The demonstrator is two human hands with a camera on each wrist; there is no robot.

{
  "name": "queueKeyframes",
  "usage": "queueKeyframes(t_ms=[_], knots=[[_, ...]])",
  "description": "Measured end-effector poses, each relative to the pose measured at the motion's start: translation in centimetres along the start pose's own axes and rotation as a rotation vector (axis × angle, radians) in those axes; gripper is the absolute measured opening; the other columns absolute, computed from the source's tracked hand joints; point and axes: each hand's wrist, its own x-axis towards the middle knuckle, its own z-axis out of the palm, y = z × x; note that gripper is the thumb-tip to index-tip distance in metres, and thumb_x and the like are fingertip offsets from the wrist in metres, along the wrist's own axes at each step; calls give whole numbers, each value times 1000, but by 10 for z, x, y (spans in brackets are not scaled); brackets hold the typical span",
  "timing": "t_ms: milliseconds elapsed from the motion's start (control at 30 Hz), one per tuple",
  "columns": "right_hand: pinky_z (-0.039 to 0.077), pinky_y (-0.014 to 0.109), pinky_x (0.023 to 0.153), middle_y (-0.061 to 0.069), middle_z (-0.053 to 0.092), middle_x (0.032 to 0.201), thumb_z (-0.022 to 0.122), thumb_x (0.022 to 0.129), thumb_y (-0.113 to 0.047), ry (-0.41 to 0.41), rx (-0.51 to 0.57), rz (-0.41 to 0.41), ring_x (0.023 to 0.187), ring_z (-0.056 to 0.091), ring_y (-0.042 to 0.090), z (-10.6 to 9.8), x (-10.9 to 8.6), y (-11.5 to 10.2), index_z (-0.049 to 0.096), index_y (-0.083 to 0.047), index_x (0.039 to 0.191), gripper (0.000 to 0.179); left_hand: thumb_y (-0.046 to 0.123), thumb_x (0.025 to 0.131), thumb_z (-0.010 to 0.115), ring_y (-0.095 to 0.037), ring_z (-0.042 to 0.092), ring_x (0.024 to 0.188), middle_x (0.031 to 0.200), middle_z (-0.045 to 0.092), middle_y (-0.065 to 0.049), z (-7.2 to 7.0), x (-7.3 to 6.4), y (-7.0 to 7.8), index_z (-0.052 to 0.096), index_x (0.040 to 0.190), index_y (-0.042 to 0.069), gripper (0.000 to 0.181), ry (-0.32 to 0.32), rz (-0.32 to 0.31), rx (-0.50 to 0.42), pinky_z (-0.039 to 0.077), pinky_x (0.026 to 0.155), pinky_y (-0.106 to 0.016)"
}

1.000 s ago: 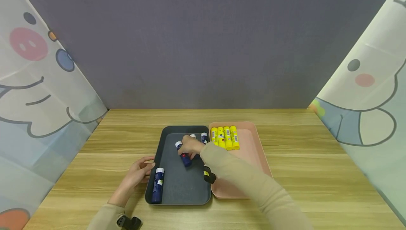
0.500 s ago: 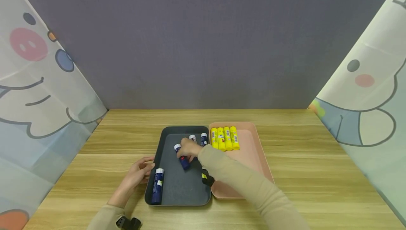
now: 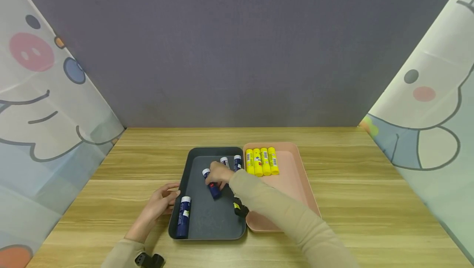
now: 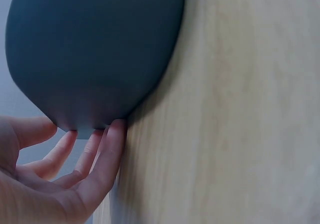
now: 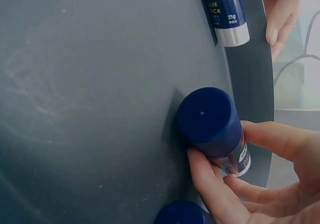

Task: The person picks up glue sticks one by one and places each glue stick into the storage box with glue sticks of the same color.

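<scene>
My right hand point(image 3: 219, 172) pinches a navy glue stick point(image 3: 214, 192) between thumb and fingers over the dark grey tray point(image 3: 212, 238). Its white end points to the far left; in the right wrist view its blue end point(image 5: 207, 116) faces the camera. Another navy glue stick point(image 3: 183, 216) lies along the tray's near left side. Two more, a white-ended one point(image 3: 224, 161) and a navy one point(image 3: 238, 163), lie at the far right, partly hidden by my right hand and sleeve. With fingers extended, my left hand point(image 3: 160, 202) touches the tray's outer left wall point(image 4: 95, 104).
A pink tray point(image 3: 299, 169) stands against the grey tray's right side. Several yellow glue sticks point(image 3: 262, 162) lie in a row at its far left corner. My right sleeve point(image 3: 285, 210) crosses over it. A grey panel point(image 3: 237, 54) rises behind the wooden table point(image 3: 370, 202).
My right hand, with the glue stick, has shifted slightly left and nearer to me. More of the white-ended stick behind it shows. The left hand has stayed at the tray's side.
</scene>
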Motion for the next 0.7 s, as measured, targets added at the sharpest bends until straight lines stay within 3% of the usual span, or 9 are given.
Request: queueKeyframes(t_ms=[200,433,700], knots=[[50,34,47,11,53,72,70,74,-6,5,1,26,57,58,25,1,0,-2,53,3,95,28,10,90,50,-13,59,65,93,56,-11,0,1,0,38,126,-6,41,-7,2,-9,50,57,-30],[48,33,41,13,55,69,73,69,-4,-8,10,21,52,58,25,7,18,9,53,3,86,27,10,89,50,-12,59,65,95,56,-12,0,1,0,38,126,-6,42,-4,-1,-4,50,57,-30],[50,33,46,10,56,73,68,75,-4,-7,-2,14,56,58,24,-4,-6,-1,52,4,114,43,10,89,50,-13,59,66,99,55,-15,0,0,1,38,126,-6,42,-5,0,2,50,57,-31]])
